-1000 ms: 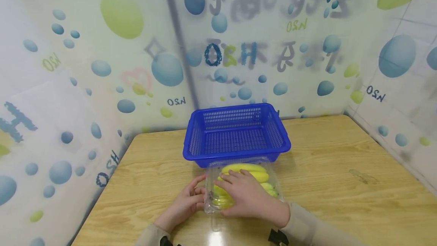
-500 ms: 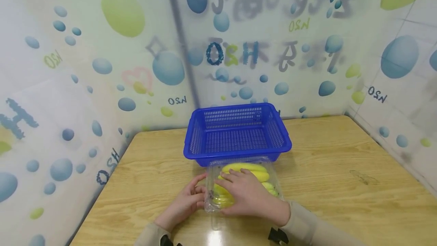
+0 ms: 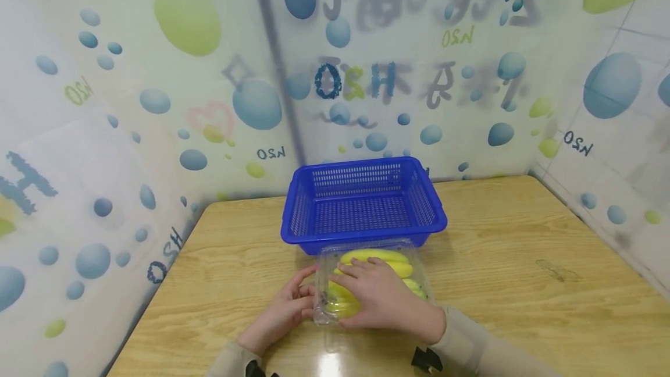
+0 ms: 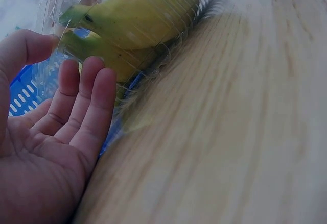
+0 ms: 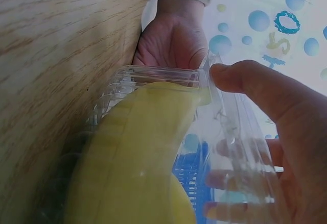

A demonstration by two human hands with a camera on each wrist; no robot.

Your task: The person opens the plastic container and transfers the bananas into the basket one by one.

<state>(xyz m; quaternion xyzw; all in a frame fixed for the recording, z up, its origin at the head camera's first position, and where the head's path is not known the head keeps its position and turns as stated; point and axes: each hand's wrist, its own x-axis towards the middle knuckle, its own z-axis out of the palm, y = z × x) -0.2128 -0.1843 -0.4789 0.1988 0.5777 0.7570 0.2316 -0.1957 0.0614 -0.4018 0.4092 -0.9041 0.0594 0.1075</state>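
A clear plastic clamshell box (image 3: 324, 258) with yellow bananas (image 3: 377, 256) inside sits on the table in front of a blue basket (image 3: 298, 240). My right hand (image 3: 379, 295) lies over its lid with fingers spread. In the right wrist view, that thumb (image 5: 232, 76) rests at the lid's edge, and the fingers show through the plastic. At the box's left side is my left hand (image 3: 285, 310). The left wrist view has its thumb (image 4: 38, 46) touching the rim, while its fingers (image 4: 102, 99) lie loosely bent beside the wall. Part of the bananas is hidden beneath my right hand.
The basket has slotted walls and stands near the back edge of the wooden table (image 3: 523, 260), directly behind the box. A patterned sheet wall (image 3: 335, 132) with bubbles and lettering rises behind and on both sides.
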